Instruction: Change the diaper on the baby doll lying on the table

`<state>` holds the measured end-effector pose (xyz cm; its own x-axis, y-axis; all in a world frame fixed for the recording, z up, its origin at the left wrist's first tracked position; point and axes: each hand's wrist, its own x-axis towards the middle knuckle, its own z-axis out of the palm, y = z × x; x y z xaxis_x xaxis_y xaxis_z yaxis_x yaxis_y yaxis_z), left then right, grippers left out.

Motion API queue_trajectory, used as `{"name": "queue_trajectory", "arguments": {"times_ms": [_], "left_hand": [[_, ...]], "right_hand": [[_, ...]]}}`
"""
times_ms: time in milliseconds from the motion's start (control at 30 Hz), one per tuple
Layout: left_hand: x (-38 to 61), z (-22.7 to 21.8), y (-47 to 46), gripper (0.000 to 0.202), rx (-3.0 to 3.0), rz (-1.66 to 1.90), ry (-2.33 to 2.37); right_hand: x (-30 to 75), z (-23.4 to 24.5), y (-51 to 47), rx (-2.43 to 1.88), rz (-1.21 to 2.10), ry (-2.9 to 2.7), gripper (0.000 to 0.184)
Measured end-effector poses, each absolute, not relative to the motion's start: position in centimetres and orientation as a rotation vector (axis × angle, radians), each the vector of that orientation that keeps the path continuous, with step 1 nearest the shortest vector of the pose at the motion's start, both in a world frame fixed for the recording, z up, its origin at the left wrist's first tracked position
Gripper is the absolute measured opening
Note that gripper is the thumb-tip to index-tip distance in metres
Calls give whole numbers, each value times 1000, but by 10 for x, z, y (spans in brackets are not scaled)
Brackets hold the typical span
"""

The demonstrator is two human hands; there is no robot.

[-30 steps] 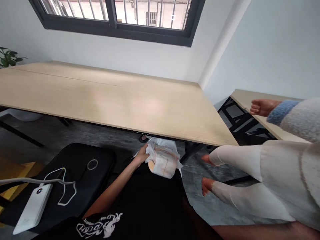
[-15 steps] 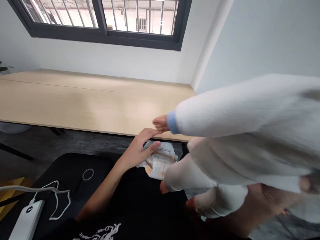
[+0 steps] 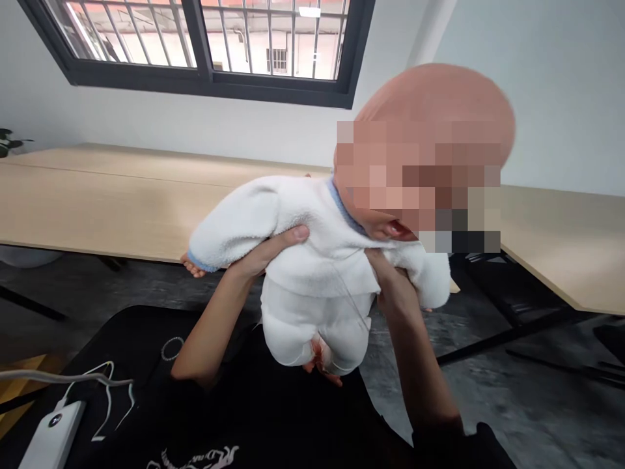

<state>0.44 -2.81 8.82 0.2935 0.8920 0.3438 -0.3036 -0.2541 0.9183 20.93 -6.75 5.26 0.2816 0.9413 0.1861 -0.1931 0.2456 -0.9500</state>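
Observation:
A baby doll in a white fleece outfit with blue trim is held upright above my lap, its head tilted to the right side of the view. My left hand grips its trunk under one arm, thumb lying across the chest. Under the other arm, my right hand clasps the opposite side of the trunk. Most fingers of both hands are hidden behind the doll. Its legs hang bent over my black clothing, with the small feet touching or just above my lap; I cannot tell which.
A light wooden table runs along the wall below a barred window. Another tabletop stands at the right. On the black chair to my left lie a white power bank, a cable and a bead bracelet.
The doll has swung from the right to the middle, facing up in front of me. My left hand, open before, now holds it. My right hand has come into view; a crumpled white diaper-like item is hidden.

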Motion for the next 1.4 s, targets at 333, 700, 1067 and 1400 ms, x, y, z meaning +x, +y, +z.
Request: {"name": "queue_trajectory", "arguments": {"times_ms": [333, 700, 1067, 1400], "left_hand": [[-17, 73, -24, 73, 1303, 1090, 673], [-23, 68, 3, 81, 1158, 1332, 592], [-13, 49, 104, 47, 1166, 1129, 606], [-8, 10, 154, 22, 1016, 1023, 821]], "right_hand": [[261, 45, -56, -903, 884, -1065, 42], [226, 66, -43, -859, 1104, -1006, 48], [219, 39, 62, -756, 1306, -986, 40], [223, 10, 111, -854, 1420, -963, 32]]}}
